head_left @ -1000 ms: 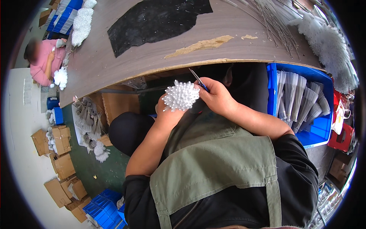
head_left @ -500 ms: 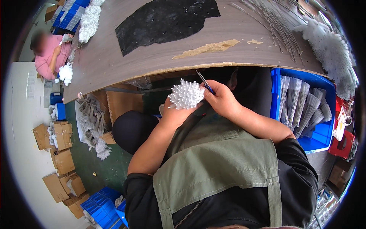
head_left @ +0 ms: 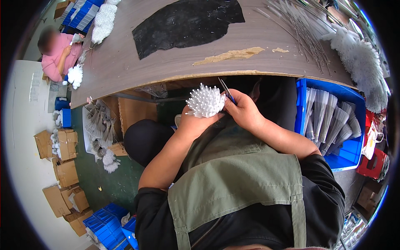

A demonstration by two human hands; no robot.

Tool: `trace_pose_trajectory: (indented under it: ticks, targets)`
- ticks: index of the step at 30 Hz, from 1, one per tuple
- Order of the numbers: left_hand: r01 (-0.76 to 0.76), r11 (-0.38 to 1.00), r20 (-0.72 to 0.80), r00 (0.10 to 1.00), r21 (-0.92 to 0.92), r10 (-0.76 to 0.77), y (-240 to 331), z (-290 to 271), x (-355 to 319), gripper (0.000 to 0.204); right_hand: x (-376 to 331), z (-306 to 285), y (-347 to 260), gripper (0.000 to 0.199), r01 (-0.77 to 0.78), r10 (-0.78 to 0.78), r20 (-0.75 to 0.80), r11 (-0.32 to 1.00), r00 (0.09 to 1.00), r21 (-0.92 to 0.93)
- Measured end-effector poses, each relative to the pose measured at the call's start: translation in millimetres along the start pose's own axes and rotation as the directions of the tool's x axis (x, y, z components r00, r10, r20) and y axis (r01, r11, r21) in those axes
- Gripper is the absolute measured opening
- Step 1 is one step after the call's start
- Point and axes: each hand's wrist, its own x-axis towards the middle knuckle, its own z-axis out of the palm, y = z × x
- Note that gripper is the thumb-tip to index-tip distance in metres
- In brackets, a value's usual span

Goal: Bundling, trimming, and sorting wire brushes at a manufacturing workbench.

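Note:
My left hand is closed around a bundle of white-tipped thin stems, whose round tips fan upward in a dense cluster above my lap. Its lower part is hidden by my fingers. Close against the bundle's right side, my right hand grips a pair of dark tweezers with bluish handles. Their two slim points stick up past my thumb toward the table edge, slightly apart. My right fingertips meet the edge of the cluster; whether they pinch a stem there I cannot tell.
The wooden table with a black sheet lies ahead. Loose wire stems and white bundles sit at its right. A blue bin of bundles stands right. A person in pink works far left, above cardboard boxes.
The view has shifted slightly. Both hands stay together at the bundle, and the tweezers keep almost the same place in my right hand.

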Motion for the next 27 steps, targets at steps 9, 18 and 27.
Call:
trace_pose_trajectory:
  ticks: [9,18,27]
  targets:
    - [-0.143,0.813,-0.217,0.924,0.565,0.314,21.2,-6.0,4.2,0.034,-6.9,-12.8,-51.6,0.007,0.244,-0.238,-0.151,0.970,0.959,0.020]
    - [-0.199,0.437,-0.114,0.797,0.877,0.593,27.8,-11.1,3.2,0.044,-15.7,-11.8,-62.9,0.010,0.397,-0.403,0.025,0.887,0.915,-0.236]
    - [-0.164,0.330,-0.075,0.793,0.929,0.605,33.7,-12.0,-0.2,0.045,-17.7,-9.6,-70.5,0.025,0.499,-0.506,0.116,0.737,0.855,-0.457]
